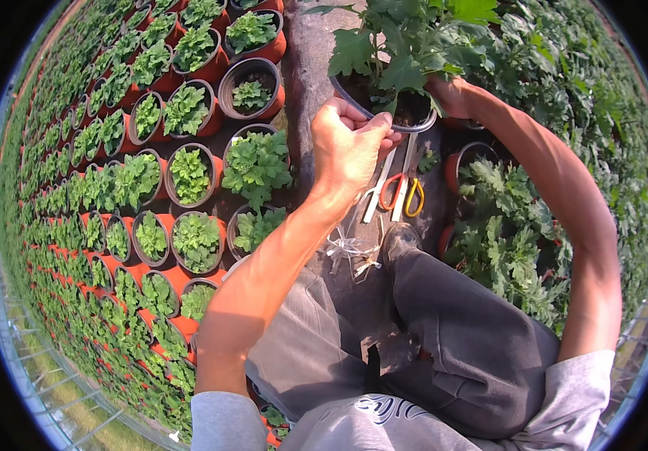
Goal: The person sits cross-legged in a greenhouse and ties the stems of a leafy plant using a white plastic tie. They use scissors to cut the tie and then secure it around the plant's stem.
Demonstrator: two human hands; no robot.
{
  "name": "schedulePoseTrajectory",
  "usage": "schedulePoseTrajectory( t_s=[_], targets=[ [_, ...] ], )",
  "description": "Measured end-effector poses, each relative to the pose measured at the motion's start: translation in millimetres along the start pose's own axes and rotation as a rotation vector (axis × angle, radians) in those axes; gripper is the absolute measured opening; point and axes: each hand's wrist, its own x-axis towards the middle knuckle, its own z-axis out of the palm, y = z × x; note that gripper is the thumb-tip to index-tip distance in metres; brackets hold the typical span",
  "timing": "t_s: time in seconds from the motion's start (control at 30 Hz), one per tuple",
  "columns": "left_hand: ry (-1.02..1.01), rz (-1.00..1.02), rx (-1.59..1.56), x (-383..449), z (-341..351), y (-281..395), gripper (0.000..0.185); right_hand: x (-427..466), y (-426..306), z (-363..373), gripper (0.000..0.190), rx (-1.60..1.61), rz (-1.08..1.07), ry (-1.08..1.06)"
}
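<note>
A potted leafy plant [405, 56] stands before me in a dark-rimmed pot [414, 128], with soil showing inside. My left hand [346, 144] grips the near left side of the rim, thumb on top and fingers curled under. On the pot's right side is my right hand [452, 96], its fingers mostly hidden by leaves, so its hold is unclear. Just below the pot lie scissors with red and yellow handles [415, 197], beside white flat strips [377, 194]. A tangle of white ties [346, 246] rests on the ground near my shoe [401, 239].
Rows of red pots with small green plants [188, 175] fill the left side. Larger, denser foliage [504, 231] crowds the right. Dark ground cloth [315, 62] runs between them. My bent legs [464, 315] take up the near part of the path.
</note>
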Motion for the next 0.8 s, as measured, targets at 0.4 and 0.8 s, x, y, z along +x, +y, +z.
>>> schedulePoseTrajectory(
  t_s=[0.4,0.8],
  targets=[
    [0.007,-0.001,0.225,89.3,-62.0,-52.7,0.019,10.8,30.3,-32.2,0.017,-0.460,-0.428,0.122],
    [-0.074,-0.146,0.213,111.1,-70.8,-95.9,0.020,62.8,112.0,-58.7,0.016,-0.832,-0.484,0.241]
  ],
)
